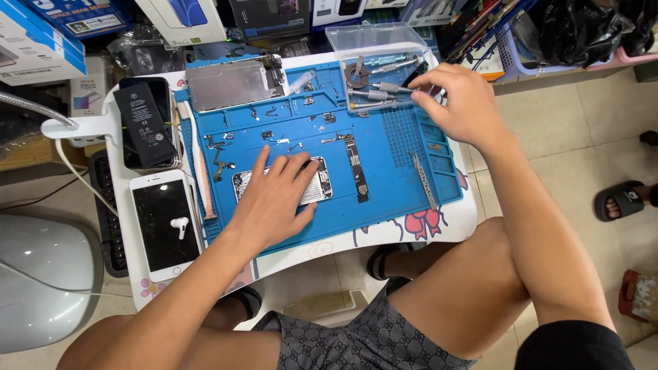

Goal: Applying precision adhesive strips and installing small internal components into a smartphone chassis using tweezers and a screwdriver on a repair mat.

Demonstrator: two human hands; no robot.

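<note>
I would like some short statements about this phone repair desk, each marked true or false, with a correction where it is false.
1. The left hand lies flat on the opened phone body on the blue mat. True.
2. The right hand is picking up the tweezers. False: the tweezers lie untouched on the mat; the right hand reaches into the tray of screwdrivers.
3. A white earbud rests on the white phone left of the mat. True.
4. The black battery lies on the blue mat. False: it lies on a dark phone beside the mat.
5. The logic board lies on the mat. True.
</note>
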